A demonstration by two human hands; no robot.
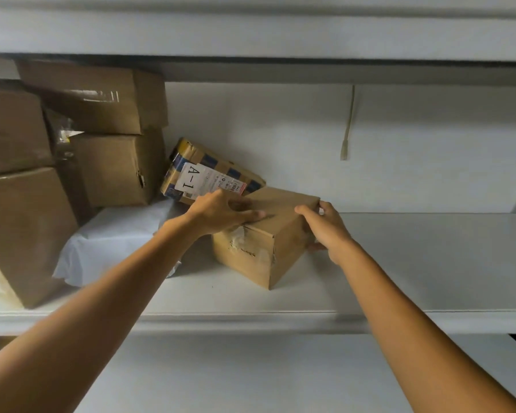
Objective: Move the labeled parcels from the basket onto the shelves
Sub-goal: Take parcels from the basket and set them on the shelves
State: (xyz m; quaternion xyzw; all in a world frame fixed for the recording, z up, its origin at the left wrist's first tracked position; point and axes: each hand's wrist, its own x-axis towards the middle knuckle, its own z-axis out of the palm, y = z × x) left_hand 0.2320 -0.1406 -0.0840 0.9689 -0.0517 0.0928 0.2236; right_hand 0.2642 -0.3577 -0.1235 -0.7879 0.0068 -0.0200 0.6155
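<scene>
A small brown cardboard box [262,254], with clear tape over its near face, sits on the white shelf [429,263], turned so that one corner points towards the near edge. Both hands hold it. The left hand [224,213] lies over the box's top left part, with the thumb stretched to the right along the top face and the fingers bent over the far-left edge. The right hand [325,231] clasps the right side: its thumb rests on the top edge and its fingers wrap round the right face, with one fingertip showing low beside the box. The box is between the two hands, its base on or just above the shelf; I cannot tell which.

Just behind the left hand, a parcel wrapped in yellow-and-blue checked tape [209,174] with a white label reading "A-1" leans tilted on the shelf, touching the box's far-left corner. To the left of the box lies a white soft plastic-wrapped parcel [116,234], partly under the left forearm. Further left stands a stack of plain brown cartons [113,162], reaching to the shelf above. A pale cord [348,126] hangs on the white back wall. A lower white shelf [251,377] shows beneath the arms.
</scene>
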